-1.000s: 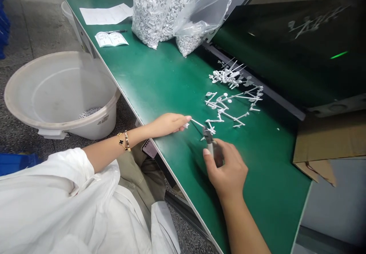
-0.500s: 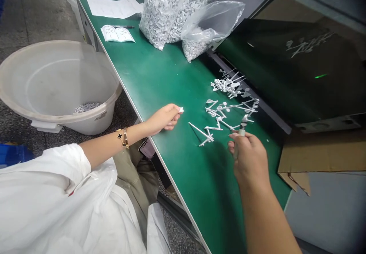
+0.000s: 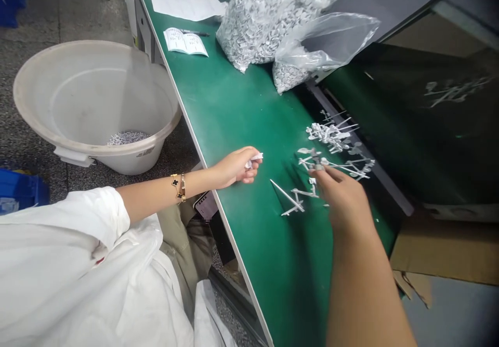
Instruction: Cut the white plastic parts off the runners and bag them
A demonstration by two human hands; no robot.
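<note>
My left hand (image 3: 236, 166) rests on the green table (image 3: 234, 107) near its front edge, fingers curled round a small white plastic piece (image 3: 255, 157). My right hand (image 3: 341, 196) reaches further right, closed on small cutters whose tip (image 3: 316, 166) touches a heap of white plastic sprues (image 3: 335, 146). A loose sprue (image 3: 290, 198) lies on the table between my hands.
A large beige tub (image 3: 93, 102) with a few white bits in it stands on the floor to the left. Two clear bags of white parts (image 3: 280, 19), a booklet (image 3: 185, 42) and a paper sheet (image 3: 183, 6) lie at the far end. Cardboard (image 3: 444, 253) sits at the right.
My right hand with the cutters left the sprue by my left hand and moved up right to the heap. My left hand let go of that sprue and kept a small cut piece.
</note>
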